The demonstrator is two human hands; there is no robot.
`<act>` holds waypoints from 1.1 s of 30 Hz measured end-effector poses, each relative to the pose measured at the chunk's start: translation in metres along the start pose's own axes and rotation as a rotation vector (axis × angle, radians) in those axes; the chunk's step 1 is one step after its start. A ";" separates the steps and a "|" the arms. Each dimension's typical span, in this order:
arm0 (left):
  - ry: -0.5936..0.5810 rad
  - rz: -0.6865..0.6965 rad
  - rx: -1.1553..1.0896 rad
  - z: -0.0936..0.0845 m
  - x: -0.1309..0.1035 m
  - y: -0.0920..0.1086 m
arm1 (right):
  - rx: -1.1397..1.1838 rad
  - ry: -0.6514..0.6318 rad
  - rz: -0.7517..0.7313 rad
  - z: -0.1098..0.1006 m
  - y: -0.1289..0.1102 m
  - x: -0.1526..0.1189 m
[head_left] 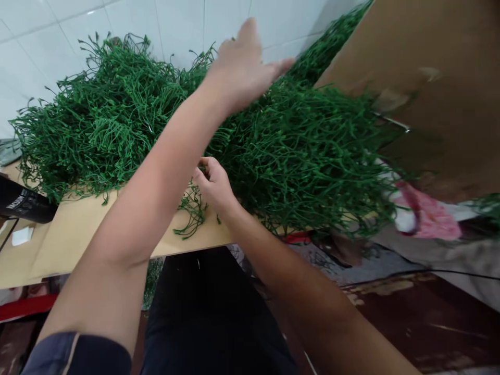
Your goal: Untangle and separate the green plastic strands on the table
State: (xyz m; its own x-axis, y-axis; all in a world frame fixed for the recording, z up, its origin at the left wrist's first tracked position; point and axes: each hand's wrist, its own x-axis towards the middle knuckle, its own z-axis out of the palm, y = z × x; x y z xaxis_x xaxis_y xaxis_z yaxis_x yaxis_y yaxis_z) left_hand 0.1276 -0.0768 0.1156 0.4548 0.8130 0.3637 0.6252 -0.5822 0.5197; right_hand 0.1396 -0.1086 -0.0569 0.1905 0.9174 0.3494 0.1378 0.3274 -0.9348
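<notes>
Left hand [244,73], fingers spread, over green stems [308,151] heaped along a tan board [82,229]; right hand [216,190] curled at their near edge, its pinch impossible to tell; drawing stems singly should limit tangling.

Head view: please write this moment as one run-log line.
left hand: open, over green stems | right hand: beside loose sprig, grip unclear | cardboard: under sprig

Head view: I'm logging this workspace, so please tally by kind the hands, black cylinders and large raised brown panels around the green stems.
Hands: 2, the left hand and the right hand
Black cylinder: 1
Raised brown panel: 1
Total: 4, leaving out the green stems, too tangled to count
</notes>
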 end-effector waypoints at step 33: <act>-0.461 -0.251 0.106 -0.079 -0.128 -0.127 | -0.441 -0.236 -0.650 0.002 -0.051 -0.005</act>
State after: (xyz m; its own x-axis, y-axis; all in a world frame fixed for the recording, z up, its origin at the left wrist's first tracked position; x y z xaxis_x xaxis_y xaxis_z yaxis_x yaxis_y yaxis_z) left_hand -0.0602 -0.1068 0.0646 0.4996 0.8529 -0.1515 0.8002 -0.3874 0.4578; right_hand 0.1297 -0.1300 -0.0109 -0.2616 0.6145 0.7442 0.5293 0.7362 -0.4218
